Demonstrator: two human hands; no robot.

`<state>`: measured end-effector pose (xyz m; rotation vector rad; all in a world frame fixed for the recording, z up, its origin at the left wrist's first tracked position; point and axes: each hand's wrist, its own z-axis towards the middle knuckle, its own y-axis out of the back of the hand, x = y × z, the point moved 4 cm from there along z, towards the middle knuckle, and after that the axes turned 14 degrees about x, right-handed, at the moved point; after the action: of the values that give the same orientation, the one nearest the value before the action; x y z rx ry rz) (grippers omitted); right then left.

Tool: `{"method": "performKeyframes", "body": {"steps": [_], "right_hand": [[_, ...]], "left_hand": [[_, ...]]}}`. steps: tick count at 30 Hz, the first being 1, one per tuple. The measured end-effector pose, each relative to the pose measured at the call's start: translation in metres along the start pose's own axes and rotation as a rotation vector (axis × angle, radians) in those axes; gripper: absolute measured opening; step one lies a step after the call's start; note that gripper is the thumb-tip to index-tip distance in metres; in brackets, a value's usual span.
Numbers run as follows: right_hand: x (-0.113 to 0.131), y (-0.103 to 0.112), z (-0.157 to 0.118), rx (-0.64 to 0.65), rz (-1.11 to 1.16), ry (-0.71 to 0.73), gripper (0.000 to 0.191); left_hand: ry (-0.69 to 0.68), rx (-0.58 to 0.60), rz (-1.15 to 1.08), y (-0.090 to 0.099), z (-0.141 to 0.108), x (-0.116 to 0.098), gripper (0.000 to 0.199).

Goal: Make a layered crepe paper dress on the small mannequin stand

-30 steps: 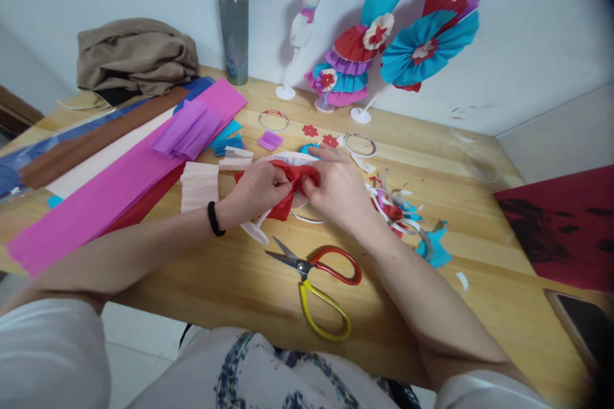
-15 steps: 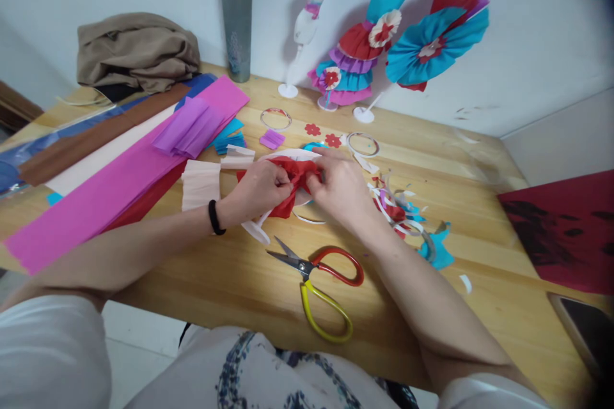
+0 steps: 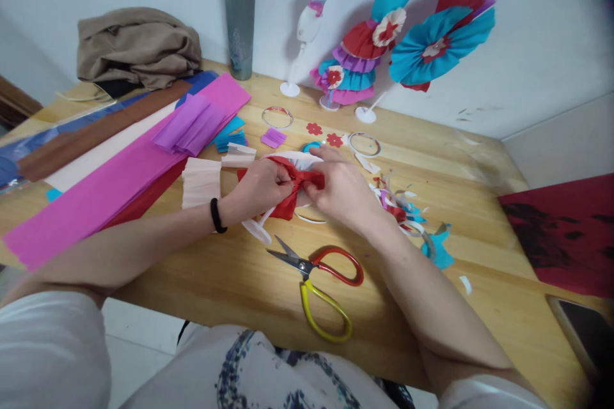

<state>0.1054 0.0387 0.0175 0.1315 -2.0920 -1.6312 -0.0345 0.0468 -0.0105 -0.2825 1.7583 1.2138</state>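
Observation:
A piece of red crepe paper [image 3: 286, 206], gathered at its middle, spans the space between my two hands. My left hand [image 3: 261, 188] pinches its left part with closed fingers. On the other side my right hand [image 3: 338, 185] has thumb and fingers closed on the gathered part. Behind and below the paper shows a white object, mostly hidden by the hands. A white stand base [image 3: 258, 231] pokes out beneath my left hand. Nearer to me lie scissors [image 3: 305, 267] with one red and one yellow handle, blades apart, touched by neither hand.
Long crepe paper strips, the top one magenta [image 3: 129, 172], lie at left. Paper-dressed mannequins [image 3: 355, 51] and a steel bottle [image 3: 240, 19] stand along the wall. Rolls of tape [image 3: 363, 144] and paper scraps [image 3: 437, 252] are at right, with a phone [image 3: 578, 332] at the edge.
The red paper has been drawn tighter and flatter at its middle, exposing more of the white object behind it. Both hands stay in nearly the same place; the view has shifted slightly.

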Motion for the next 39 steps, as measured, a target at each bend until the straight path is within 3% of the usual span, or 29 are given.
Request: {"method": "performKeyframes", "body": {"steps": [13, 23, 39], "right_hand": [[0.0053, 0.0000, 0.0000, -0.030, -0.101, -0.017, 0.020], [-0.0006, -0.0007, 0.0014, -0.030, -0.021, -0.013, 0.015], [-0.0020, -0.0060, 0.0049, -0.011, -0.013, -0.025, 0.014]], "left_hand": [[0.000, 0.021, 0.020, -0.0031, -0.0004, -0.0022, 0.032], [0.045, -0.026, 0.011, -0.0059, 0.0018, -0.0023, 0.024], [0.024, -0.035, 0.070, -0.0079, 0.0055, 0.0003, 0.033]]}}
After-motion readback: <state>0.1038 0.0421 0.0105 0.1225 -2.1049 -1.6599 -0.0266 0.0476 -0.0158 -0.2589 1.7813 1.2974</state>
